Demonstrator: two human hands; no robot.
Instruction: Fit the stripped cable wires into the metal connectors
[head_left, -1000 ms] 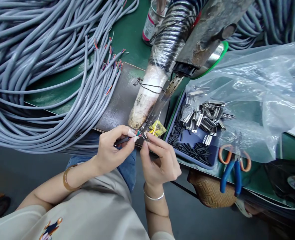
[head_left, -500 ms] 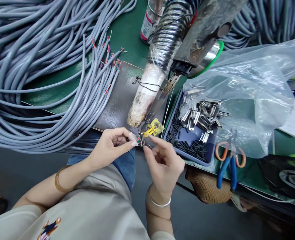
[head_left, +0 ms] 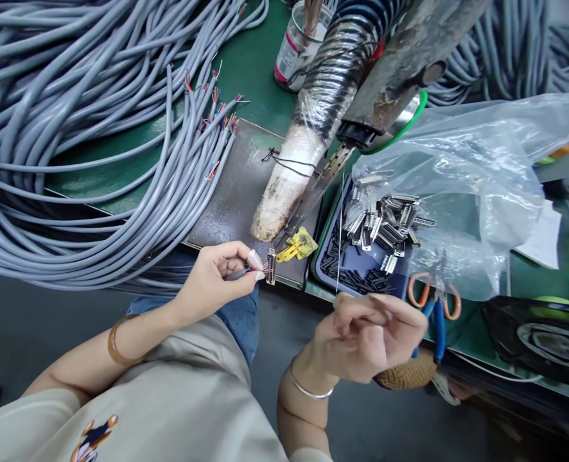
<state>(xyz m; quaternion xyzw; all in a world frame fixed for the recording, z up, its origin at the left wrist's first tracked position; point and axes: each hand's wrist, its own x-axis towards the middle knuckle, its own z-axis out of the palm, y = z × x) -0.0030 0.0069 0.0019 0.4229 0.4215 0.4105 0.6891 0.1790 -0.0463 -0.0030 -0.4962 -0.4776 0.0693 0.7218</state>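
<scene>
My left hand [head_left: 219, 276] is closed on a grey cable [head_left: 236, 274], pinching near its stripped end. Red and green wires [head_left: 264, 269] lead from it into a metal multi-pin connector [head_left: 271, 266]. Beyond the connector, a yellow strip [head_left: 287, 252] lies against a yellow sponge [head_left: 307, 242]. My right hand [head_left: 368, 333] is away to the right, by the tray's front edge, with fingers curled together. A thin pale strand [head_left: 340, 231] runs down to this hand; what the fingers hold is hidden.
A blue tray [head_left: 317, 266] holds loose connectors [head_left: 393, 221] and short black tubes [head_left: 368, 281]. Pliers [head_left: 438, 327] lie beside a plastic bag [head_left: 477, 192]. An exhaust duct [head_left: 289, 173] and a soldering iron [head_left: 330, 167] hang over the plate [head_left: 227, 192]. Cables [head_left: 135, 237] fill the left.
My right hand has left the connector and moved right and towards me, its fingers curling. My left hand has stayed nearly in place with the cable and connector.
</scene>
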